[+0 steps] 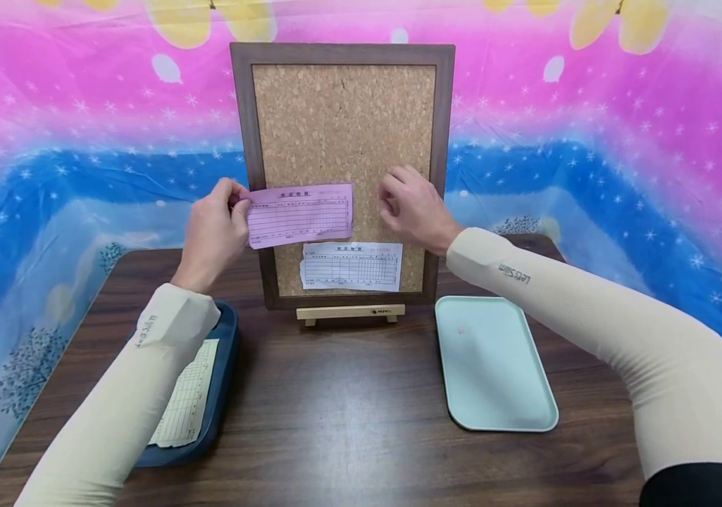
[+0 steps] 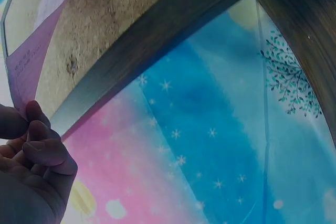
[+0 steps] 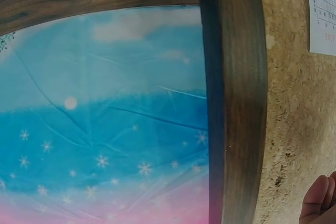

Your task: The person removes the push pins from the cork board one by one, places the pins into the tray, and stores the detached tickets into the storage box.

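A pink printed slip (image 1: pixel 300 215) is pinched at its left edge between the thumb and fingers of my left hand (image 1: pixel 215 222), over the lower left of a framed cork board (image 1: pixel 344 127). In the left wrist view the pink slip (image 2: pixel 31 66) shows nearly edge-on beside the fingers. A white printed slip (image 1: pixel 352 267) lies flat against the cork below it, its left edge torn. My right hand (image 1: pixel 414 208) is at the board's right side, fingers curled and thumb near them; I cannot tell whether something small is between the fingertips.
The board leans upright on a small wooden easel (image 1: pixel 351 312). On the left stands a dark blue tray (image 1: pixel 227 352) with a pale yellow slip (image 1: pixel 192 394), partly behind the left sleeve. A light green tray (image 1: pixel 496 373) at the right carries a tiny pinkish thing (image 1: pixel 461 330). A patterned cloth hangs behind.
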